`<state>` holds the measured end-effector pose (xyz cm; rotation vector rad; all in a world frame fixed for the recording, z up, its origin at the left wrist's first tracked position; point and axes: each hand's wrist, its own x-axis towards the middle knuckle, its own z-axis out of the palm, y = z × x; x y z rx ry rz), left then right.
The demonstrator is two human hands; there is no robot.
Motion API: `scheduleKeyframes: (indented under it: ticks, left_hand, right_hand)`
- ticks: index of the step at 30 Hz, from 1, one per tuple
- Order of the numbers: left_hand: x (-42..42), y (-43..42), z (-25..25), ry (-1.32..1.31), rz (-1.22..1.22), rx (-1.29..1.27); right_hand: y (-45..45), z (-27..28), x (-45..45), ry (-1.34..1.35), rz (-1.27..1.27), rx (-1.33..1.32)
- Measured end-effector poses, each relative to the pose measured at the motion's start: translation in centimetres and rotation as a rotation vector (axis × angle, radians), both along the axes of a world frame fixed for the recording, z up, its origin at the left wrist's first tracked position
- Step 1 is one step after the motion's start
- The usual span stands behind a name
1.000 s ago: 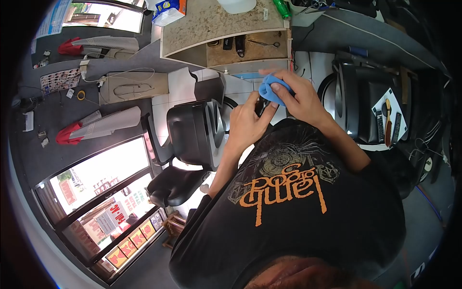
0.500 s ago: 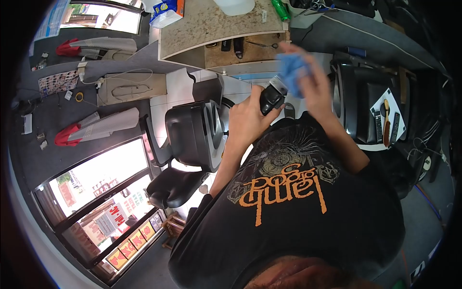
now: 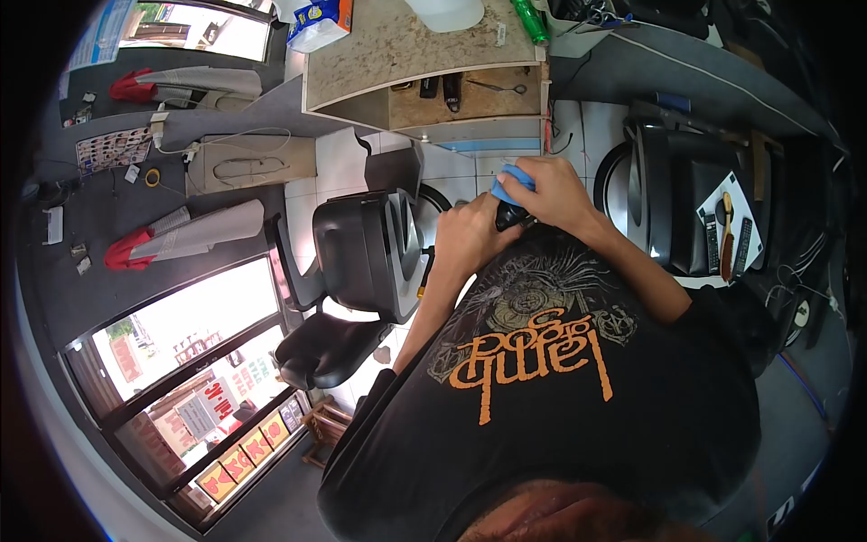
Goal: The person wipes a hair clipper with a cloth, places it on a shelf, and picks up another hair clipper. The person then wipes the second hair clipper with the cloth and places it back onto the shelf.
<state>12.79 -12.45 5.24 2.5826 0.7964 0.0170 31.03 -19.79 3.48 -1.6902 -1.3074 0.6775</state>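
Close in front of my chest, my left hand [image 3: 470, 237] is wrapped round a black hair clipper [image 3: 510, 215], whose body shows only in part between the hands. My right hand [image 3: 558, 197] pinches a blue cloth [image 3: 512, 183] against the clipper's upper end. The cloth is bunched, and most of it lies under my right fingers. The clipper's metal head is hidden by the cloth and fingers.
Ahead stands a worn cabinet [image 3: 388, 54] with scissors [image 3: 498, 88] and black clippers [image 3: 452, 92] on its shelf. Black salon chairs stand left [image 3: 352, 248] and right [image 3: 686, 194]; the right one bears a brush [image 3: 727, 237] and remotes. A green bottle [image 3: 530, 22] lies at the top.
My right hand moved away from the clipper with the cloth, baring its metal head, then came back down onto it. My left hand kept its hold and turned slightly.
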Motion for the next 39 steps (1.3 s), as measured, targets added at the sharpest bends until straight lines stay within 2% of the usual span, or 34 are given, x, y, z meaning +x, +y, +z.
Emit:
scheduleKeyframes:
  ticks: [2,5,8,11,12,15,18,21,24,26,30,33,36,39]
  left_hand:
    - [-0.1,-0.2,0.0,0.025,0.015,-0.031]
    - [-0.5,-0.4,0.3,-0.053,0.05,-0.054]
    - [-0.5,-0.4,0.4,-0.061,0.111,-0.029]
    - [-0.3,0.1,0.8,0.032,0.101,-0.003]
    - [-0.2,0.3,0.8,0.038,0.093,-0.004]
    - [-0.2,0.4,0.9,0.05,0.078,-0.019]
    - [0.0,0.2,1.0,0.046,0.078,-0.049]
    - [0.0,-0.1,0.5,0.029,0.072,-0.068]
    - [0.1,-0.5,0.7,-0.01,0.073,-0.077]
    - [0.0,-0.6,0.7,-0.021,0.078,-0.09]
    - [0.3,-0.2,0.6,-0.073,0.122,-0.095]
    - [0.4,-0.1,0.8,-0.062,0.104,-0.094]
    - [0.5,0.0,0.4,-0.056,0.088,-0.102]
    - [0.6,-0.2,0.6,-0.049,0.089,-0.109]
  right_hand:
    - [-0.1,-0.5,0.1,0.085,-0.009,-0.165]
    - [0.1,-3.9,0.7,0.396,-0.1,-0.265]
    - [-0.4,-2.8,1.2,0.863,-0.049,-0.259]
    - [-0.8,-4.0,-0.3,0.188,0.071,0.088]
    - [-0.9,-3.3,-0.3,0.101,0.067,0.027]
    - [-0.6,-1.4,0.6,0.327,0.136,-0.295]
    - [-0.7,-1.0,1.0,0.415,0.144,-0.346]
    - [-1.0,-1.4,1.1,0.513,0.131,-0.36]
    - [-1.3,-4.5,1.5,0.224,0.083,-0.159]
    - [-1.5,-5.8,1.4,0.476,-0.011,-0.239]
    - [-2.2,-3.1,0.9,0.889,-0.045,-0.251]
    - [-2.7,-2.4,0.4,1.027,0.031,-0.367]
    - [-2.7,-2.5,1.3,1.024,0.119,-0.444]
    - [-2.6,-2.0,1.2,0.96,0.11,-0.372]
